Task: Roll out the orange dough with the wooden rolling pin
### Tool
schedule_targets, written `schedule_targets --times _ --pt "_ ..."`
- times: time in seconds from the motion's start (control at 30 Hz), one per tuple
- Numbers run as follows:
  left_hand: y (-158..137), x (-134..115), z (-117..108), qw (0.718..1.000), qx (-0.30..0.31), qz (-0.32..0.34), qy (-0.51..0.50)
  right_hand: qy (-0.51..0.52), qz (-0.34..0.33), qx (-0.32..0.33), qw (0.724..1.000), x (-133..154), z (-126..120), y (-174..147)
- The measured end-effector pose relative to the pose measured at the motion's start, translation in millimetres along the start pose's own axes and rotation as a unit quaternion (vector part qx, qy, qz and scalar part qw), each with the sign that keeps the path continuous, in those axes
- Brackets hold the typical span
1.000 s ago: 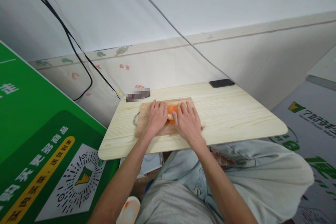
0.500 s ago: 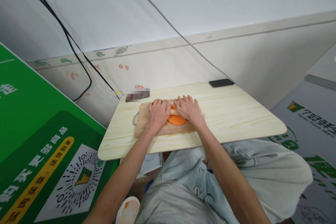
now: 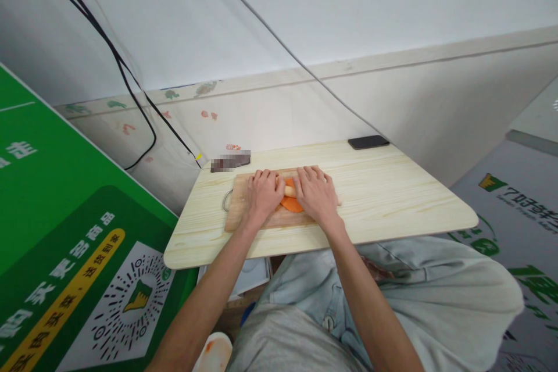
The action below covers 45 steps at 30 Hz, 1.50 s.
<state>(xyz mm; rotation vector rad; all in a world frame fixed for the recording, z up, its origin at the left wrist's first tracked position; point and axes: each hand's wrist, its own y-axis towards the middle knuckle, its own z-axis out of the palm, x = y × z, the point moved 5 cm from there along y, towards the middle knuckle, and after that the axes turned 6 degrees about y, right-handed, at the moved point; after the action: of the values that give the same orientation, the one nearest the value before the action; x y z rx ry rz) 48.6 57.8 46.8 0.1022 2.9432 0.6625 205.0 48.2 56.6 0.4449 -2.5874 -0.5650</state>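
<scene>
A flat, rounded orange piece of dough (image 3: 291,204) lies on a wooden cutting board (image 3: 238,203), partly hidden under my hands. Across it rests a pale wooden rolling pin (image 3: 289,191), its middle showing between my hands and its right tip just past my right hand. My left hand (image 3: 265,193) is curled over the pin's left part, with the fingers pointing away from me. On the right part, my right hand (image 3: 316,192) bends its fingers over the pin and covers the dough's right edge.
The board lies on a light wood-grain table (image 3: 392,197) against the wall. A black phone (image 3: 368,142) is at the back right, and a blurred-out dark object (image 3: 231,161) at the back left. Black cables (image 3: 152,110) hang by the wall. A stained white container (image 3: 217,351) stands below.
My right hand and the rolling pin have come slightly toward me, and less of the dough's near right edge shows. The view has shifted a little.
</scene>
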Motion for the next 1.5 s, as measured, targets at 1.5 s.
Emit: schedule_targets --times 1.5 --pt "-20.1 -37.5 -14.7 0.978 0.064 0.177 -0.092 0.274 0.006 -0.020 0.961 -85.2 -9.6 -55.6"
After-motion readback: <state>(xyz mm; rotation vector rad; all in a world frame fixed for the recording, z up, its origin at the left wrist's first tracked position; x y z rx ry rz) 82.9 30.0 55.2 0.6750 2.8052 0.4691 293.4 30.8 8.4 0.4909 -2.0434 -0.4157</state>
